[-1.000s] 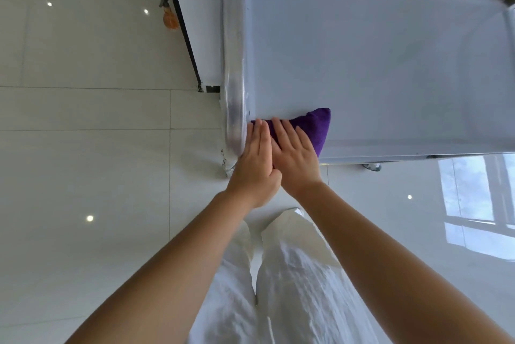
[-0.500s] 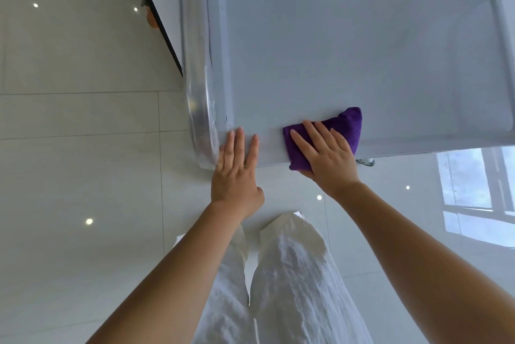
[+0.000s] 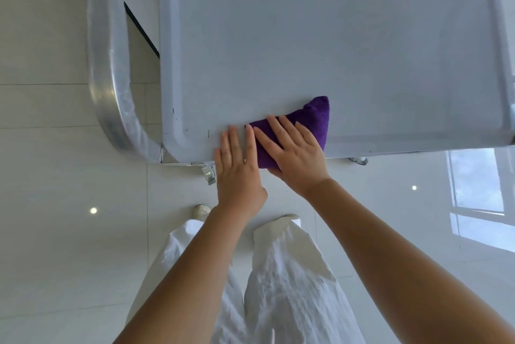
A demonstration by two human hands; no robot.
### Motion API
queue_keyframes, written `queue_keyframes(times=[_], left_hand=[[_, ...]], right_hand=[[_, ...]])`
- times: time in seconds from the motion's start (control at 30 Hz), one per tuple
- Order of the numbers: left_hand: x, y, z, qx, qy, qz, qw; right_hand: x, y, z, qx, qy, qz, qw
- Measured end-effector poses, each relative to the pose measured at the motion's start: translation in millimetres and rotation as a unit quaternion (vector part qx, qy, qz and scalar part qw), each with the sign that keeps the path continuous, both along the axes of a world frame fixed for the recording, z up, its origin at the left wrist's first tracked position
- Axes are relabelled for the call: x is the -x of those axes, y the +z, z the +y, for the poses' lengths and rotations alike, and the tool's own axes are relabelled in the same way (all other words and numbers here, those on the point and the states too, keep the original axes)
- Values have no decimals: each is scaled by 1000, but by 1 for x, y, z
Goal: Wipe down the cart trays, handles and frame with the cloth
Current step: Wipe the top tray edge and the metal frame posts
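The cart's top tray (image 3: 320,37) is a pale grey rectangle seen from above, with a raised rim. A folded purple cloth (image 3: 315,118) lies over the tray's near rim. My right hand (image 3: 295,154) presses flat on the cloth, fingers spread, thumb under the edge. My left hand (image 3: 237,168) rests flat on the near rim just left of the cloth, fingers together, touching the cloth's left side. A curved metal handle (image 3: 111,70) wraps around the tray's left end.
Glossy white floor tiles (image 3: 55,204) surround the cart. A caster (image 3: 209,173) shows under the near left corner, another (image 3: 358,160) further right. My white trousers (image 3: 264,288) and a shoe (image 3: 200,211) stand close to the cart's near side.
My two hands have come back together at the near rim. The view has shifted, so the tray sits further right and the handle shows more.
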State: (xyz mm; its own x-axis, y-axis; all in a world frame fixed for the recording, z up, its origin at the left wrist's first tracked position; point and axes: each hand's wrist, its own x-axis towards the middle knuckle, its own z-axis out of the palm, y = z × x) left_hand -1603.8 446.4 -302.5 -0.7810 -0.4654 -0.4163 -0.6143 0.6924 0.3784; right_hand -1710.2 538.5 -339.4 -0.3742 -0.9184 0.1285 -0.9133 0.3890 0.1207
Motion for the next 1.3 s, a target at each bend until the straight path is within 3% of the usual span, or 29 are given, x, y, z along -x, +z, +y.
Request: queue_keyframes(times=[0.37,0.5,0.57,0.67,0.8,1.1,1.3], left_hand=[[15,-14,16,78,58,-33,995],[22,-3,20,70,75,-89,991],[38,5,37,63,80,-63,993],[71,9,89,-1,8,27,1000],[84,-10,118,-41,48,113,992],[89,-19,124,28,26,-2,999],[92,-19,132,58,38,-18,997]], right_hand=[[62,-6,77,7,3,11,1000],[67,-7,86,9,-4,8,1000],[67,-10,85,18,-7,4,1000],[66,-10,82,56,-6,2,998],[73,-14,86,85,12,6,996],[131,-10,166,24,12,32,999],[151,-8,197,11,7,37,999]])
